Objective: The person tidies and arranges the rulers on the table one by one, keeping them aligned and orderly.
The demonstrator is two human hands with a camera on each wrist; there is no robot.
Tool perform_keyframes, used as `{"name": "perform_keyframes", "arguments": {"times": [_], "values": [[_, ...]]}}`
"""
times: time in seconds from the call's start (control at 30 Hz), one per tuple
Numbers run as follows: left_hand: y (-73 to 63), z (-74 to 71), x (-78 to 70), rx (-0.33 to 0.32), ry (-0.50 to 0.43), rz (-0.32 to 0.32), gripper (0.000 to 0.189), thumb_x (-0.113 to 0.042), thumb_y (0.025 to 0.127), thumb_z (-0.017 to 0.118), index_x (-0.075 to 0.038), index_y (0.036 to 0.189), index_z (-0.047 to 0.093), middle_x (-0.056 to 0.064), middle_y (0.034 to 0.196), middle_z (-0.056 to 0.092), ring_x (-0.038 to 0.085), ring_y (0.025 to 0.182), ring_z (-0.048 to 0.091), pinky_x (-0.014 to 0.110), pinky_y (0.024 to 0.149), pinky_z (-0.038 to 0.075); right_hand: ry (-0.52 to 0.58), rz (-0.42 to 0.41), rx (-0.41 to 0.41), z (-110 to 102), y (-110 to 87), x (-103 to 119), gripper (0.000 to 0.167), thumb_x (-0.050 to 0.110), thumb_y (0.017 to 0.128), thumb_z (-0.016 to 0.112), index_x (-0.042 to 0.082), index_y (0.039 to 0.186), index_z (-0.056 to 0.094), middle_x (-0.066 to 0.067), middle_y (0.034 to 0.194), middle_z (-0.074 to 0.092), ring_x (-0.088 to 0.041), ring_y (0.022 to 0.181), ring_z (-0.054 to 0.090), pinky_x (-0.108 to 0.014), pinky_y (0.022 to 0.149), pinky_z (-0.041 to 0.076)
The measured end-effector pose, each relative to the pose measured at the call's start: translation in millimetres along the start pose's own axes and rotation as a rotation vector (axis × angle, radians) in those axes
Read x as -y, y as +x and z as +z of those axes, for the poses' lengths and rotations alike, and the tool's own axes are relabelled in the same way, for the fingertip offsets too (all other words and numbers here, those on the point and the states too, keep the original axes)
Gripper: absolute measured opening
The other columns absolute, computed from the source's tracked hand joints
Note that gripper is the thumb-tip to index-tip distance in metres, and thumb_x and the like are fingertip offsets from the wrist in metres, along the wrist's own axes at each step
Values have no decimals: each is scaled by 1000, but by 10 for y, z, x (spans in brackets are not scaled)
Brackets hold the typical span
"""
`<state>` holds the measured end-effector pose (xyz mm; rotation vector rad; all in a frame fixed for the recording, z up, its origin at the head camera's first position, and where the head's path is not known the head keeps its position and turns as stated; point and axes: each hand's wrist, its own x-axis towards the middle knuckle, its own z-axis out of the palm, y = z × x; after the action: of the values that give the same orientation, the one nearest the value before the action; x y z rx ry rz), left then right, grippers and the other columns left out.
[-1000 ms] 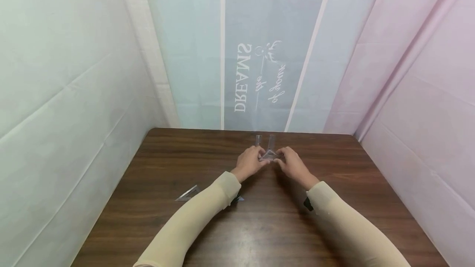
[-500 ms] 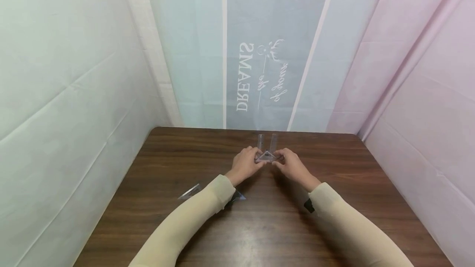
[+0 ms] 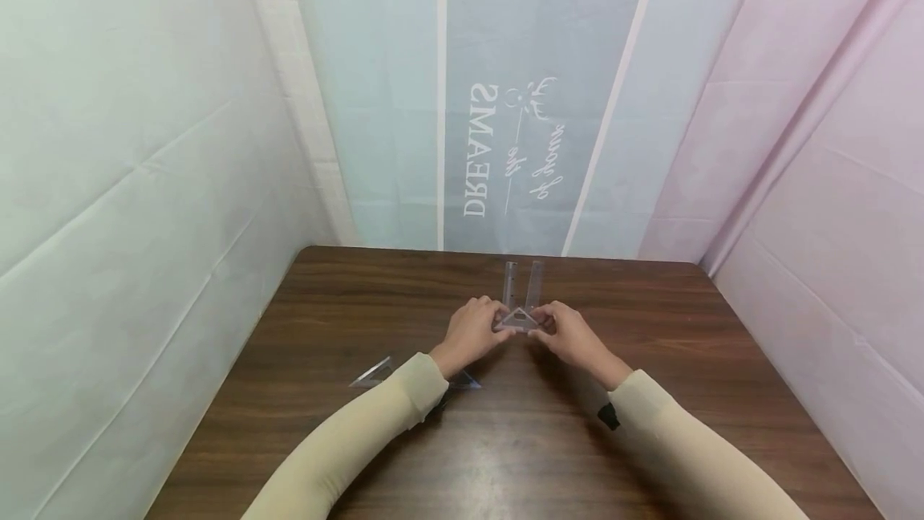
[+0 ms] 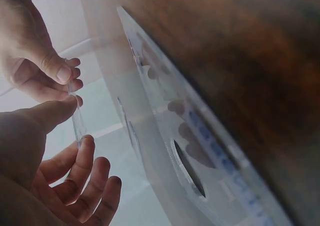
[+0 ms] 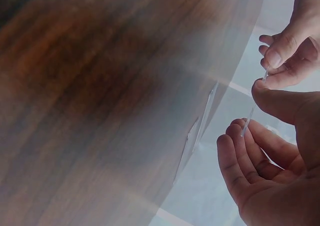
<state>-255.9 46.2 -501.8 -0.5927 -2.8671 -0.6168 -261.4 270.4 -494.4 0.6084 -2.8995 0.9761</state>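
In the head view a small clear set square (image 3: 520, 327) is held up between both hands. My left hand (image 3: 468, 333) pinches its left corner, thumb on the near side. The opposite corner is pinched by my right hand (image 3: 575, 337). Both wrist views show the set square (image 4: 77, 123) edge-on as a thin clear strip, with the other fingers loosely curled around it. Just beyond the hands, two clear rulers (image 3: 510, 283) lie side by side on the table, their near ends partly covered by the hands and set square.
Under the left sleeve lies clear plastic with a triangular outline (image 3: 371, 373); a blue-tinted corner (image 3: 471, 382) shows on the sleeve's other side. Close in the left wrist view is a clear sheet (image 4: 220, 153) with blue print and a cutout. Cloth hangs around the brown table (image 3: 650, 424).
Both hands have drawn the set square a little toward me. More of the two rulers behind it shows now. The view has shifted slightly.
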Motion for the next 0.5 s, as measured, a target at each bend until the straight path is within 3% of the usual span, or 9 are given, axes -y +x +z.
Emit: {"name": "perform_keyframes", "arguments": {"times": [0.5], "values": [[-205, -59, 2, 5, 30, 63, 38, -47, 93, 85, -20, 118, 79, -9, 97, 69, 8, 84, 56, 23, 71, 46, 15, -62, -11, 56, -204, 74, 27, 9, 92, 86, 0, 115, 75, -5, 100, 68, -16, 88, 66, -33, 77, 57]]}}
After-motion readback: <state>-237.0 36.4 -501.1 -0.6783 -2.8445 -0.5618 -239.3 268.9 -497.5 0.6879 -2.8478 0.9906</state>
